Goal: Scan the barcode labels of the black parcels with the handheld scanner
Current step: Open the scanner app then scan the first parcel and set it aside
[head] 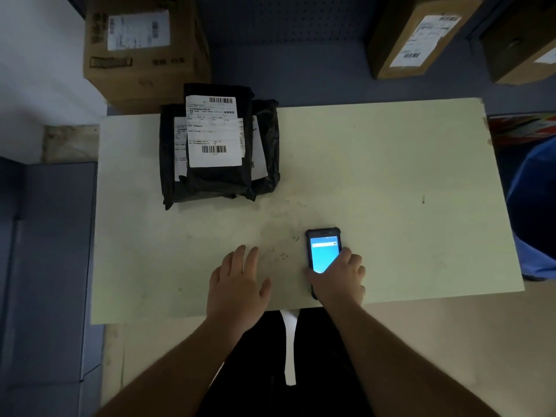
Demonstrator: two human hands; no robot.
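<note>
So your right hand [338, 276] is down on the handheld scanner [322, 253] in the lower middle of the frame, fingers curled over its lower half and thumb along its left edge. The scanner looks like it's lying flat on the pale table [391, 176], screen up and lit blue. Whether you've got a proper grip on it or are just resting on top, can't tell from this angle.

Your left hand [237, 284] is just left of that, flat and open on the tabletop, fingers spread a bit, holding nothing.

The black parcels [218, 145] are stacked in the upper left part of the table, well apart from both hands. The top parcel [219, 182] has its white shipping label [214, 132] facing up, with one barcode near the label's top edge and another near its bottom. At least two more black bags sit under it, their labels poking out on either side.

Behind the table there's a cardboard box [144, 46] in the upper left of the frame and a second cardboard box [421, 34] in the upper right, both labelled.
</note>
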